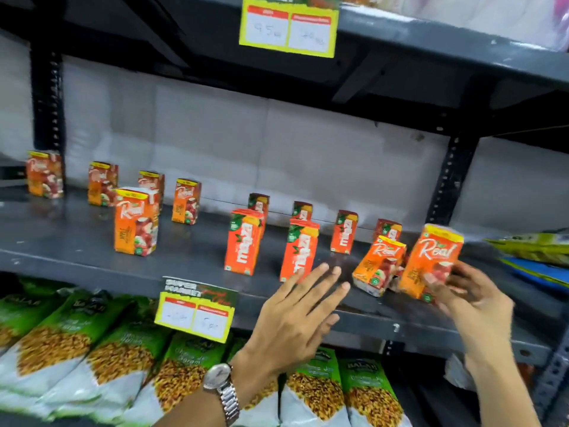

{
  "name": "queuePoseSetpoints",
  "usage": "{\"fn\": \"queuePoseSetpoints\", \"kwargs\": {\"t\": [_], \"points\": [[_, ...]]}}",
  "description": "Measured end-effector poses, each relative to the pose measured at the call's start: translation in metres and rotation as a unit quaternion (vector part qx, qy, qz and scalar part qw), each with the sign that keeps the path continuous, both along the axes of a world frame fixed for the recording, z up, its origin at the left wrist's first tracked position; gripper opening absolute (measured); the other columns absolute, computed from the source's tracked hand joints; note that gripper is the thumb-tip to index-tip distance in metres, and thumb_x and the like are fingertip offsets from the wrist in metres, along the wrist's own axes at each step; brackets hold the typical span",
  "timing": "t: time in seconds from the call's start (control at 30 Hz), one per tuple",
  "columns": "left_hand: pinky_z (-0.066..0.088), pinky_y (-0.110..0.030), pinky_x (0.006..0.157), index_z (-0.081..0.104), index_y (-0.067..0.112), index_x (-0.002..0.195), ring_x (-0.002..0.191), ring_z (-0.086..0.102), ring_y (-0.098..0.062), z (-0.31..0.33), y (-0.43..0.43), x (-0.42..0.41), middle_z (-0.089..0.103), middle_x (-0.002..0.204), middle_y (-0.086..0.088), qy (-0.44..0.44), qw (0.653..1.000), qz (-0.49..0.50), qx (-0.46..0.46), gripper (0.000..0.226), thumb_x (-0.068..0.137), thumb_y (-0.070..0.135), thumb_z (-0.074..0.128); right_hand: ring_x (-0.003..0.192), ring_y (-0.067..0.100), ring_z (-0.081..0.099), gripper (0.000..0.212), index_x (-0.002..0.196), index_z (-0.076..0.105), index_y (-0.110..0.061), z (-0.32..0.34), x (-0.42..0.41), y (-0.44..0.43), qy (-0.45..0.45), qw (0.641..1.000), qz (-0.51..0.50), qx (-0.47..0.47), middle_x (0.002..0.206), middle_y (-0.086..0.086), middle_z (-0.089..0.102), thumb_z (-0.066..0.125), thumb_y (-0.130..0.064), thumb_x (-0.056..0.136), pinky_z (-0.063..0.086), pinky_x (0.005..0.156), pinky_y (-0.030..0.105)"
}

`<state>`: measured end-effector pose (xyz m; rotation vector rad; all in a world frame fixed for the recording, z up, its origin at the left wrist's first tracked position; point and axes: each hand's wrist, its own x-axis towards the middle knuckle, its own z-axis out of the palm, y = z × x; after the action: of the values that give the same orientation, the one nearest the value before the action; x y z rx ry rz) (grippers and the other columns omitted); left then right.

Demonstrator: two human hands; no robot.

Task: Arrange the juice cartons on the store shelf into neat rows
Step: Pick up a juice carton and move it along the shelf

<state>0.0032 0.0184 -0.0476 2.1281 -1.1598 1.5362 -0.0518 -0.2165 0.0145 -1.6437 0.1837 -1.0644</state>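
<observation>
My right hand grips a tilted Real carton, my left hand hovers spread and empty; I should stand it upright, label forward.

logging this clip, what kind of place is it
Most likely a supermarket aisle: yellow price tags clipped to a dark metal shelf, juice cartons spaced along it, and green snack bags stocked below.

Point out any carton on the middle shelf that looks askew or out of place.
Two Real cartons at the right end stand out. One leans tilted against the Maaza cartons instead of standing upright, away from the other Real cartons at the left. The other is tilted in the right hand.
</observation>
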Motion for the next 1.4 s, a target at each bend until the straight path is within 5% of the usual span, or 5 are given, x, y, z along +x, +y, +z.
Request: {"fn": "queuePoseSetpoints", "kwargs": {"t": [0.33,0.5,0.63,1.07,1.4], "points": [[0.028,-0.047,0.112,0.048,0.011,0.128,0.136,0.036,-0.024,0.008,0.236,0.011,0.049,0.136,-0.012,-0.024,0.93,0.085,-0.356,0.037,0.098,0.025,0.031,0.069,-0.006,0.065,0.038,0.084,0.054,-0.029,0.07,0.029,0.271,-0.147,0.946,0.285,-0.04,0.081,-0.012,0.066,0.079,-0.01,0.063,0.053,0.065,0.012],[0.03,-0.059,0.106,0.05,0.001,0.126,0.133,0.036,-0.023,-0.011,0.35,0.034,0.047,0.137,-0.015,0.0,0.875,0.211,-0.435,0.039,0.095,0.017,0.034,0.085,0.024,0.066,0.036,0.082,0.047,-0.026,0.058,0.097,0.451,-0.055,0.935,0.344,-0.071,0.086,0.002,0.068,0.075,-0.009,0.066,0.052,0.083,0.042],[0.02,-0.051,0.114,0.037,0.01,0.139,0.14,0.023,-0.016,-0.024,0.394,0.055,0.034,0.149,-0.009,0.083,0.869,0.273,-0.404,0.057,0.097,0.044,0.02,0.112,0.033,0.057,0.056,0.121,0.045,-0.01,0.033,0.152,0.531,0.081,0.93,0.324,-0.154,0.118,0.015,0.063,0.071,-0.019,0.072,0.045,0.094,0.039],[0.003,-0.037,0.118,0.013,0.018,0.146,0.145,-0.002,-0.011,-0.048,0.411,0.083,0.007,0.157,-0.003,0.161,0.878,0.29,-0.346,0.063,0.094,0.055,0.011,0.12,0.033,0.052,0.064,0.132,0.037,-0.013,0.011,0.187,0.544,0.171,0.904,0.319,-0.228,0.124,0.015,0.06,0.071,-0.016,0.077,0.041,0.1,0.04],[0.009,-0.035,0.118,0.024,0.025,0.144,0.145,0.011,-0.015,0.005,0.274,0.052,0.017,0.155,0.005,0.087,0.897,0.065,-0.429,0.05,0.098,0.044,0.021,0.108,-0.001,0.052,0.048,0.122,0.052,-0.021,0.066,0.087,0.414,-0.132,0.938,0.263,-0.185,0.116,-0.012,0.059,0.069,-0.014,0.079,0.04,0.092,0.008]]}}
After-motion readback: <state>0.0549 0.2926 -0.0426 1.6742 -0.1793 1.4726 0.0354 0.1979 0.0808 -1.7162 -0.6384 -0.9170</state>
